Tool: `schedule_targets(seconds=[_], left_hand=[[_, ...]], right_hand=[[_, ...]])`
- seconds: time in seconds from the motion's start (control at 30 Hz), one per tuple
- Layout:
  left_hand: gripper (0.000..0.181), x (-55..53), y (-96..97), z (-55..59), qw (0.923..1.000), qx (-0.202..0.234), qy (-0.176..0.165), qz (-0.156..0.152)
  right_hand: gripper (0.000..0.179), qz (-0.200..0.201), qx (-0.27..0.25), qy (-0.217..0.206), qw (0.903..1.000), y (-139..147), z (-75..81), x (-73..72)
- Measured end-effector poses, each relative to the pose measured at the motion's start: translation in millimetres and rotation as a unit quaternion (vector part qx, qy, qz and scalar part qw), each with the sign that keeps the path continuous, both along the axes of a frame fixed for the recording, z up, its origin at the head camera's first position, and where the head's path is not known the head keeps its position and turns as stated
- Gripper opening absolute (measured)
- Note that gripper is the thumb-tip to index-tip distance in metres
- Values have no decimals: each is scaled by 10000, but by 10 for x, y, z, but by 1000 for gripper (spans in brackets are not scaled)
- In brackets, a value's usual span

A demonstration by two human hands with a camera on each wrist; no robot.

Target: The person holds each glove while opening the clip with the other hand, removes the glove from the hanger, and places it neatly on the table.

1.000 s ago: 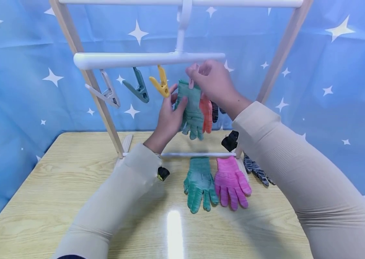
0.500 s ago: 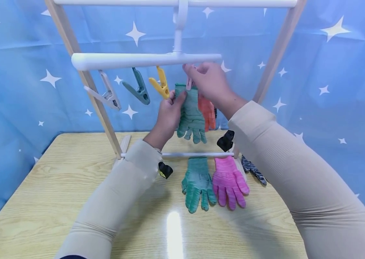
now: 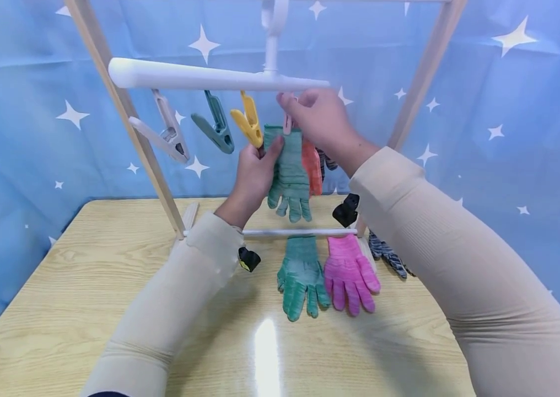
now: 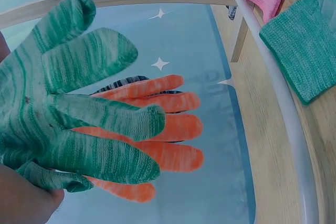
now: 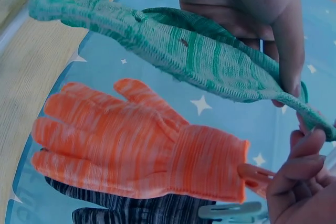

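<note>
A green knit glove [image 3: 288, 171] hangs fingers-down under the white hanger bar [image 3: 186, 75]. My left hand [image 3: 252, 172] pinches the glove near its cuff, thumb in front and fingers behind. My right hand [image 3: 322, 117] pinches a pale pink clothespin [image 3: 287, 123], whose lower end overlaps the cuff. Behind hang an orange glove [image 5: 136, 145], held at its cuff by an orange clothespin [image 5: 257, 177], and a black-and-grey glove [image 5: 157, 208] beside a grey-green clothespin [image 5: 231, 211]. In the left wrist view, the green glove's fingers [image 4: 105, 156] spread before the orange ones.
White [image 3: 168, 129], dark green [image 3: 215, 124] and yellow [image 3: 249, 121] clothespins dangle from the bar's left half. A wooden frame [image 3: 128, 121] surrounds it, with a low white rod [image 3: 270, 232]. On the table [image 3: 111, 286] lie green [image 3: 302, 275], pink [image 3: 350, 273] and black-and-grey [image 3: 386, 252] gloves.
The hanger bar has tilted, its left end rising. Both hands, the green glove and the pink clothespin have shifted slightly left, with the left thumb now higher at the cuff.
</note>
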State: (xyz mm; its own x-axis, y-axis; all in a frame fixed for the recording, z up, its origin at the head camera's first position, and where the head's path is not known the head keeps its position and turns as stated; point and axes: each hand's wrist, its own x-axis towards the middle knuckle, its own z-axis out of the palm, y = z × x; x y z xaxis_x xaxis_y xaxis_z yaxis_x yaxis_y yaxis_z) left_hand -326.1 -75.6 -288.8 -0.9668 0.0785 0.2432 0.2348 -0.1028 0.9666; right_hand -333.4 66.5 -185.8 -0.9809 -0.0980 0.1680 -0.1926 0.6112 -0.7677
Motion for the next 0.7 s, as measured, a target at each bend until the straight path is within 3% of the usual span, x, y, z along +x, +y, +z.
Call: schedule_targets(seconds=[0.17, 0.5, 0.7], left_hand=[[43, 41, -6, -30, 9998, -78, -194, 37], [40, 81, -45, -106, 9976, -510, 447, 143], [39, 157, -128, -153, 9940, -800, 735, 149]], right_hand=[[55, 141, 180, -64, 9997, 7, -23, 16], [50, 140, -22, 142, 9998, -18, -92, 0], [52, 138, -39, 159, 9998, -55, -84, -19]])
